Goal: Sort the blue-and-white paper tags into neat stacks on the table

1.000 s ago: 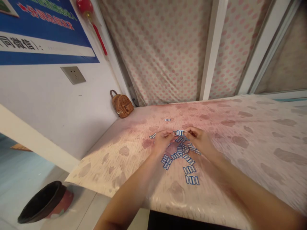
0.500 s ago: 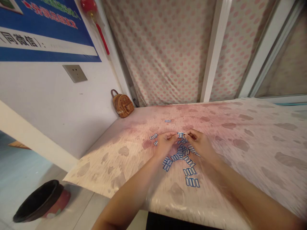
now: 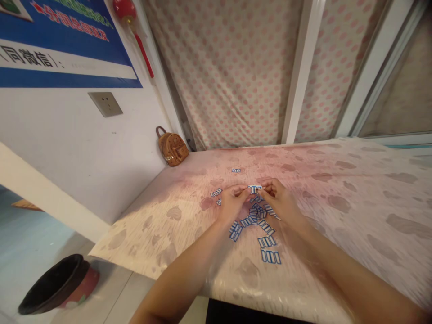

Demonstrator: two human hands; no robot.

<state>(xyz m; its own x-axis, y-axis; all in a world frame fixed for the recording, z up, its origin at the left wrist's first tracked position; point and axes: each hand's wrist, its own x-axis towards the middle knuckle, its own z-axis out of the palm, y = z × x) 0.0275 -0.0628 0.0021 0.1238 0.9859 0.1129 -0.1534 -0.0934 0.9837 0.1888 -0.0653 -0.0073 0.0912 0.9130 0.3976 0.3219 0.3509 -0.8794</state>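
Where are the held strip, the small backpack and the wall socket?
strip (image 3: pixel 254 189), head view, middle, between the fingertips
backpack (image 3: pixel 173 150), head view, front panel
socket (image 3: pixel 105 104), head view, plate centre

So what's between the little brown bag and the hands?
In the head view, bare tablecloth mostly, from the bag to the hands, with only a few stray blue strips near the left hand.

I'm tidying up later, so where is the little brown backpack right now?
In the head view, the small brown backpack stands at the table's far left corner, against the white wall, below the wall socket.
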